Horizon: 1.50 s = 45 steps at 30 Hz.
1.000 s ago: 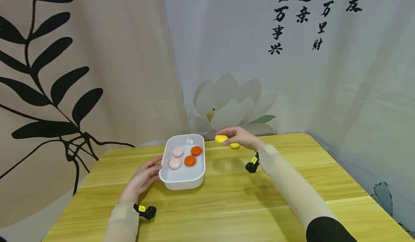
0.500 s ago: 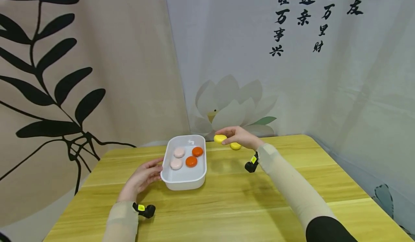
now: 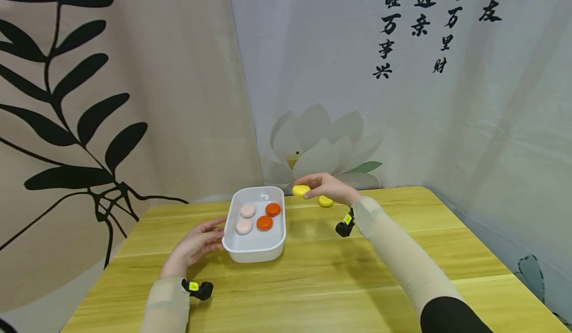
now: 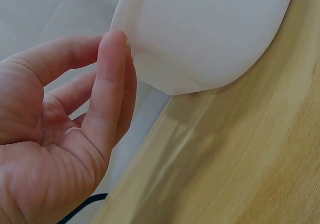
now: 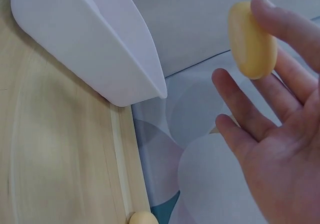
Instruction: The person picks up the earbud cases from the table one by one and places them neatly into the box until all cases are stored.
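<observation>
A white tub (image 3: 253, 256) with a raised rim stands on the table near its far edge. Inside it lie two pale pink discs (image 3: 244, 226) on the left and two orange discs (image 3: 264, 223) on the right. My left hand (image 3: 199, 243) is at the tub's left side, its lightly bent fingertips against the wall just below the rim (image 4: 119, 13). Right of the tub and above the table, my right hand (image 3: 329, 188) pinches a smooth yellow rounded disc (image 5: 250, 41) between thumb and fingertips. Its other fingers spread loosely.
A second yellow disc (image 3: 325, 201) lies on the table beyond my right wrist, near the far edge. The wooden table (image 3: 286, 298) ends just behind the tub. A printed curtain (image 3: 187, 85) hangs behind it. Small black wrist cameras sit under both wrists.
My right hand has drifted slightly left toward the tub with the yellow disc. The left hand keeps its place at the tub, and the head view has shifted a little.
</observation>
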Motion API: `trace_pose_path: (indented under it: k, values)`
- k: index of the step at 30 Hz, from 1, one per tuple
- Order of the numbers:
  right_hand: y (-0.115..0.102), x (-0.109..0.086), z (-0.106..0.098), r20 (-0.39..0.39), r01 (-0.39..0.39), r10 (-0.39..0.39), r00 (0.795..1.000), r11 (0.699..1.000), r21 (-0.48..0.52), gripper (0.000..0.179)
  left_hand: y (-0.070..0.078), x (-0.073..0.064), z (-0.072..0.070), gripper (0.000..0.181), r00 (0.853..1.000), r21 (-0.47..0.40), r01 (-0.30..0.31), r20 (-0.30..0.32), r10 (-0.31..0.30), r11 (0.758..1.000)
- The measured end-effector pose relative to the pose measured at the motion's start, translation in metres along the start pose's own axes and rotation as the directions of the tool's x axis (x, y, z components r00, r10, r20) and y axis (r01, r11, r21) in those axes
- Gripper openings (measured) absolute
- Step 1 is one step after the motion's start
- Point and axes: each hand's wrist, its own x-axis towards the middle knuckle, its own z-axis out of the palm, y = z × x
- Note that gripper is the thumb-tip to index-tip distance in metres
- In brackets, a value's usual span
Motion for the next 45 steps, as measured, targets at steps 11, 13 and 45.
trace_pose_path:
  k: [11, 13, 45]
  values:
    - [-0.008, 0.003, 0.0, -0.01, 0.002, -0.003, 1.0, 0.999, -0.049, 0.051, -0.002, 0.001, 0.001, 0.059, 1.0, 0.008, -0.007, -0.002, 0.007, 1.0]
    - [-0.011, 0.004, 0.001, -0.008, 0.001, -0.002, 1.0, 0.999, -0.048, 0.05, -0.002, 0.001, 0.001, 0.059, 1.0, 0.008, -0.008, 0.0, 0.008, 1.0]
    - [-0.034, 0.037, 0.019, 0.064, 0.052, -0.051, 0.997, 0.998, -0.027, 0.047, -0.003, 0.001, 0.0, 0.058, 1.0, 0.017, -0.006, -0.003, 0.006, 1.0]
